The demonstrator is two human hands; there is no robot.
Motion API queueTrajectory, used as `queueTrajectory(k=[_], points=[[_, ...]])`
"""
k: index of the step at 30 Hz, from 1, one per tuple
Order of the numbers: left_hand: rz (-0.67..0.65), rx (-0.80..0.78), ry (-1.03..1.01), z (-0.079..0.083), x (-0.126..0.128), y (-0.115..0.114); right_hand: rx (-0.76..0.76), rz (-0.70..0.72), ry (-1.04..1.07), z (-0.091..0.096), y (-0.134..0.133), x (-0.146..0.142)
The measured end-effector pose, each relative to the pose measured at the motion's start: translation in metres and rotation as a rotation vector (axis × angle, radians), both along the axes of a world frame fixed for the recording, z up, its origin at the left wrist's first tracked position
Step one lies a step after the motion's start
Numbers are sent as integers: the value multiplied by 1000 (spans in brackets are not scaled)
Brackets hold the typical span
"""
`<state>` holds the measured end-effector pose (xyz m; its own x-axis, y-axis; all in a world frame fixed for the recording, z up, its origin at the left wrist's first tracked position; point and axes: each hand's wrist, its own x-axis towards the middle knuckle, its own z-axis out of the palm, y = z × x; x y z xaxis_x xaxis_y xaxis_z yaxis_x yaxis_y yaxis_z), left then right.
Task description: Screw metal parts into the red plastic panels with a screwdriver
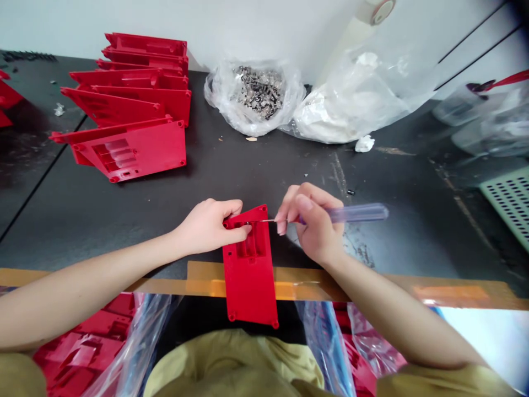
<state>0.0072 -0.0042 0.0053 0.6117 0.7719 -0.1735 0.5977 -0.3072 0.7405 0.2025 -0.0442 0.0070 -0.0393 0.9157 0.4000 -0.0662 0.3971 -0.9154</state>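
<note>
A red plastic panel with a battery-like recess lies across the table's front edge, its lower end overhanging. My left hand grips the panel's upper left corner, the fingers and thumb reaching over the recess. In the recess near that hand sits a small dark metal piece, too small to make out well. My right hand is closed around a screwdriver with a translucent purple handle, blurred at its end. The screwdriver's thin shaft points left, its tip inside the recess close to my left fingertips.
Several red panels stand in a row at the back left. An open plastic bag of small metal parts and a white plastic bag sit by the wall. A green perforated basket stands right. Bags of red parts lie below the edge.
</note>
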Motion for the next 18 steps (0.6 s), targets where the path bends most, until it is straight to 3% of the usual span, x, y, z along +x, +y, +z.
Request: queueTrajectory(k=[6,18], points=[[-7,-3,-12,2,1,0,50,-1,-244,-3,-6,-2],[-4,-3,-14,2,1,0,89,-54,-364,1,-7,-2]])
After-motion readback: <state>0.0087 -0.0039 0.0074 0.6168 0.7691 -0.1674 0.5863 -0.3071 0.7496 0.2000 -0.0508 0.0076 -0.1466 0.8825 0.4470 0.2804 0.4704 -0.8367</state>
